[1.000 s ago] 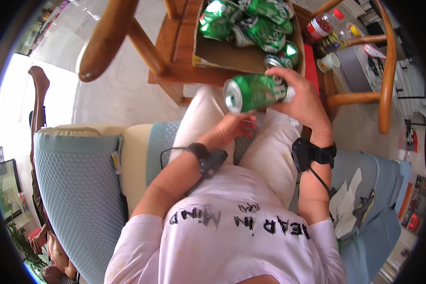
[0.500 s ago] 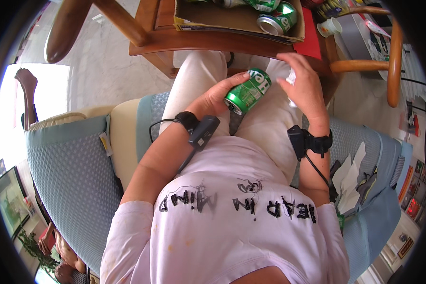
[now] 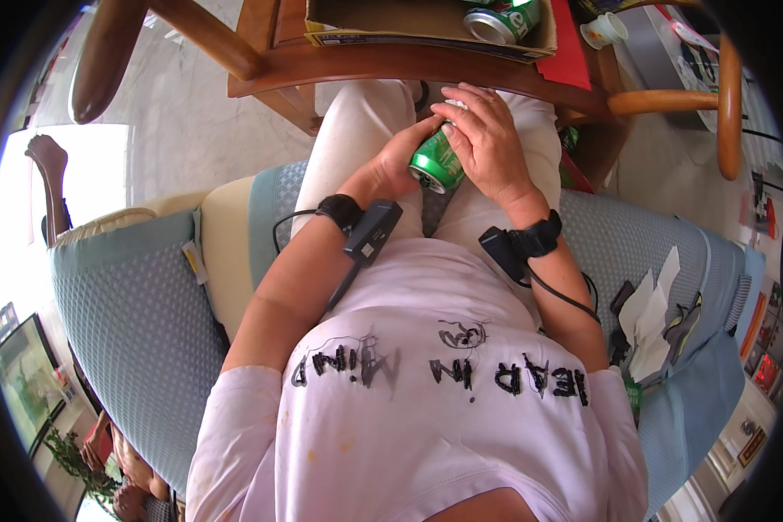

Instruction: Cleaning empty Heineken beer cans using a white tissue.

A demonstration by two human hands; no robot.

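Note:
My left hand (image 3: 398, 158) grips a green aluminium can (image 3: 433, 161) above my lap, its silver-rimmed end toward me. My right hand (image 3: 483, 139) is closed over the can's far end; a bit of something white shows under its fingers, too covered to make out. Black devices with cables are strapped on both wrists. Beyond my hands, a cardboard box (image 3: 339, 33) holding a green and silver can (image 3: 500, 24) rests on a wooden chair (image 3: 374, 78), with a red sheet (image 3: 565, 65) beside it.
A paper cup (image 3: 600, 30) stands at upper right. Wooden chair arms (image 3: 109, 61) flank the box. I sit on a padded sofa (image 3: 135, 322), loose papers (image 3: 648, 304) to my right. Another person (image 3: 135, 470) is at lower left; a bare foot (image 3: 48, 157) shows farther up.
The can passed from my right hand into my left and came lower. My right hand then moved left onto it. The box sits higher in the view.

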